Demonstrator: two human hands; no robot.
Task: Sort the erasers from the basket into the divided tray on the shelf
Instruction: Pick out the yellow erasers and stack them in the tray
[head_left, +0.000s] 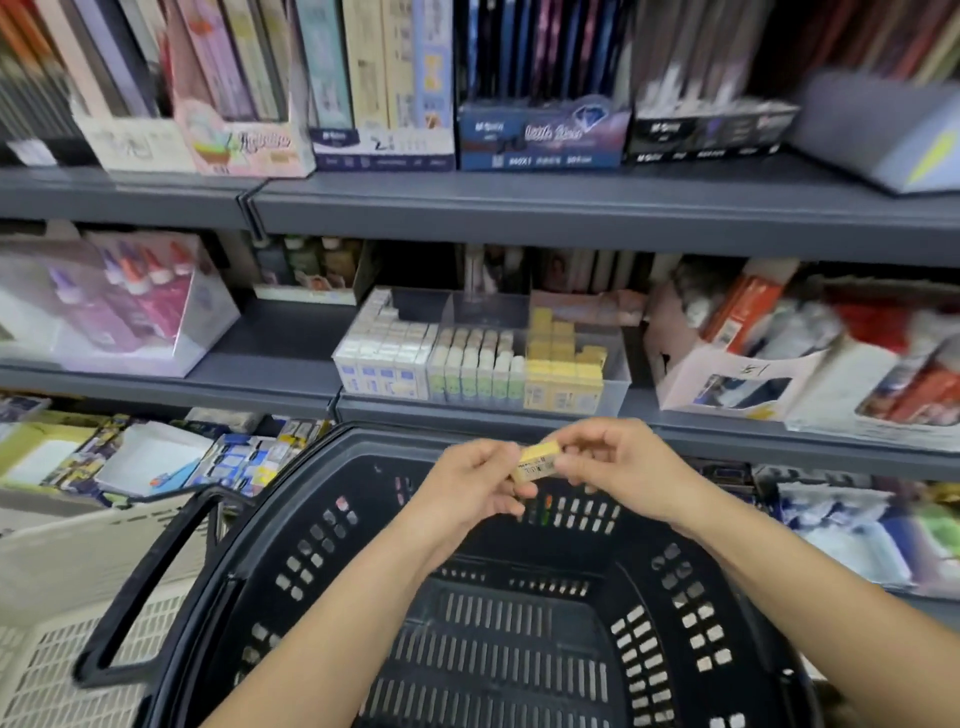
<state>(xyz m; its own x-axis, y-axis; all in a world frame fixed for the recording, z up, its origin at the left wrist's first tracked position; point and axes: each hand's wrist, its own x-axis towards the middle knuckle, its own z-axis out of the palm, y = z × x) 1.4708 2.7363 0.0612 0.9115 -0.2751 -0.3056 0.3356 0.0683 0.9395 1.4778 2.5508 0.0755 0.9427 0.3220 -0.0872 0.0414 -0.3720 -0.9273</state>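
Observation:
A small yellow eraser (538, 462) with a barcode label is held between both hands above the far rim of the black basket (311, 519). My left hand (467, 491) pinches its left end and my right hand (613, 467) pinches its right end. The basket floor below shows no erasers. On the middle shelf just beyond stands the clear divided tray (618, 382), with white-and-blue erasers (384, 358) in the left compartment, green-and-white erasers (478, 369) in the middle and yellow erasers (563, 364) in the right one.
A grey shelf edge (519, 208) runs above the tray, with boxed stationery on top. A clear box of glue bottles (119, 306) stands left of the tray, a white carton (727, 379) right of it. A beige crate (62, 597) sits left of the basket's handle (150, 587).

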